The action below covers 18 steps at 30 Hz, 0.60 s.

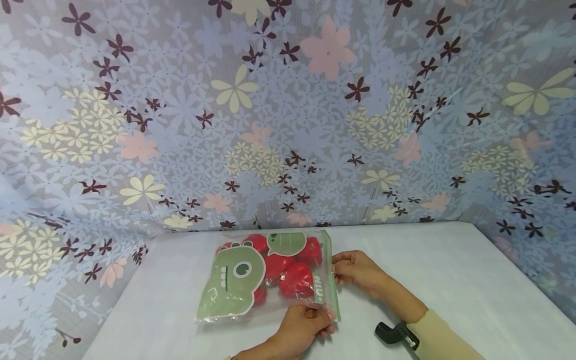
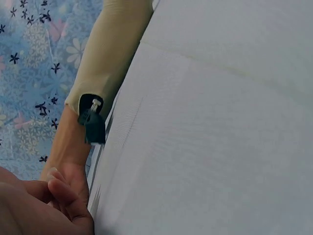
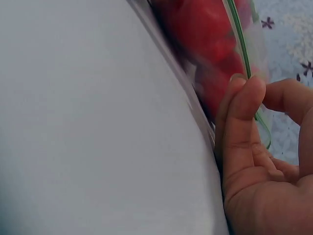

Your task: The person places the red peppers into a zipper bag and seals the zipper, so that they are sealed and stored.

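Note:
A clear zip bag (image 1: 294,295) printed with a green cartoon monster lies flat on the white table. Several red rounded things (image 1: 297,280) fill it; their exact kind is hard to tell through the plastic. Its green zip strip (image 3: 238,29) runs along the right edge. My left hand (image 1: 303,327) pinches the bag's near right corner with curled fingers. Farther up that same edge, my right hand (image 1: 358,271) pinches the zip strip between thumb and fingers. The left wrist view shows the left hand (image 2: 44,208) only in part, at the lower left, and the bag is out of sight there.
The white table (image 1: 414,255) spreads around the bag. Behind and beside it hangs floral cloth (image 1: 288,125). A black wrist mount (image 1: 396,334) sits on the right forearm at the beige sleeve (image 1: 441,335).

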Available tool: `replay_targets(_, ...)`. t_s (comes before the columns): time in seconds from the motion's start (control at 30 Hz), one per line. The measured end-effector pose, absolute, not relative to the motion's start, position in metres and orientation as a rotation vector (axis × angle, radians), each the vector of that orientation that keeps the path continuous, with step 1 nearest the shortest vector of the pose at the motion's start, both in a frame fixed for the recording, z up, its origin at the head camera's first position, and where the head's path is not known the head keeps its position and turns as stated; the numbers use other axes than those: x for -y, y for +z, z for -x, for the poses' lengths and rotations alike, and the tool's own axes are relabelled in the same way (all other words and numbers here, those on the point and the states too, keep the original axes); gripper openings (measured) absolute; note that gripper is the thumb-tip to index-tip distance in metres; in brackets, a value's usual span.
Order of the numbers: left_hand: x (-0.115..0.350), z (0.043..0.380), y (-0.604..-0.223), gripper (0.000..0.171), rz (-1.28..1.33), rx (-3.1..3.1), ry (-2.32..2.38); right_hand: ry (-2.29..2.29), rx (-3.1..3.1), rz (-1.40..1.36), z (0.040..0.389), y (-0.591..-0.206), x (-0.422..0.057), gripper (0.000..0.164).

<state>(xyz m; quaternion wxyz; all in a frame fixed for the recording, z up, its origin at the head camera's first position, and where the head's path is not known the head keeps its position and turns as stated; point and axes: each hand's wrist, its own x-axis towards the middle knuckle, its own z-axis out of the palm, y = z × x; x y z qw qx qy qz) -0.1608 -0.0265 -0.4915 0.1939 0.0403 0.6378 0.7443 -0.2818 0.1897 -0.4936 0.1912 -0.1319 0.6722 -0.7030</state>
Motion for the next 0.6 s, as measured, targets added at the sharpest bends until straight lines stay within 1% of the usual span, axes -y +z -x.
replay_targets(0.3, 0.025, 0.158, -0.489, 0.006, -0.114, -1.837, 2.043, -2.08, -1.927, 0.272, 0.306, -0.497, -0.187, 0.048)
replay_targets(0.4, 0.025, 0.159, -0.488, 0.006, -0.113, -1.848, 2.013, -2.115, -1.954, 0.216, 0.313, -0.497, -0.186, 0.048)
replay_targets(0.47, 0.026, 0.159, -0.488, 0.006, -0.114, -1.861, 1.985, -2.137, -1.981, 0.178, 0.317, -0.498, -0.186, 0.044)
replay_targets(0.6, 0.026, 0.16, -0.486, 0.006, -0.11, -1.872, 1.944, -2.182, -2.042, 0.132, 0.324, -0.499, -0.185, 0.026)
